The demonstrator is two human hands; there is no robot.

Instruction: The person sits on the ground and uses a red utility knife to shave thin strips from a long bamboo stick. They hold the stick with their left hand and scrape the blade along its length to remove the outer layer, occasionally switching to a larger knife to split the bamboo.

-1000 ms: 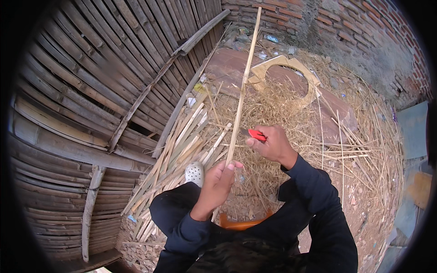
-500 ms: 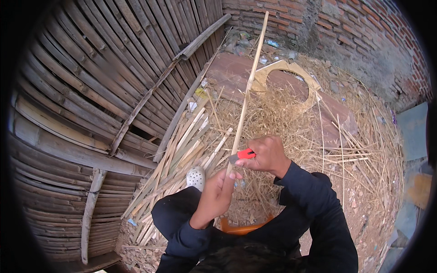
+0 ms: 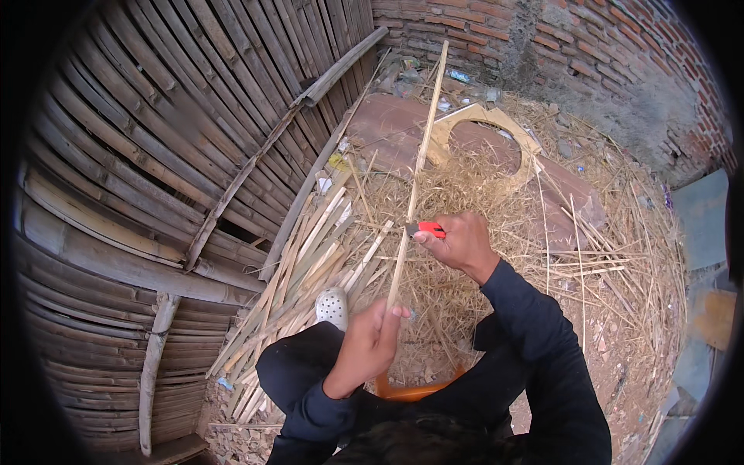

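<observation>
Strip [image 3: 430, 116] slants away over the shavings [image 3: 480, 190], its near end pinched in my left hand [image 3: 370, 341]; my right hand [image 3: 465, 243] is wrapped round the red knife [image 3: 431, 229], its blade across the strip.

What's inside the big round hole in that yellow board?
Inside the yellow board you see a reddish-brown sheet, a small whitish scrap and straw-coloured shavings. The shavings cover some of the sheet, so anything underneath them can't be seen.
</observation>
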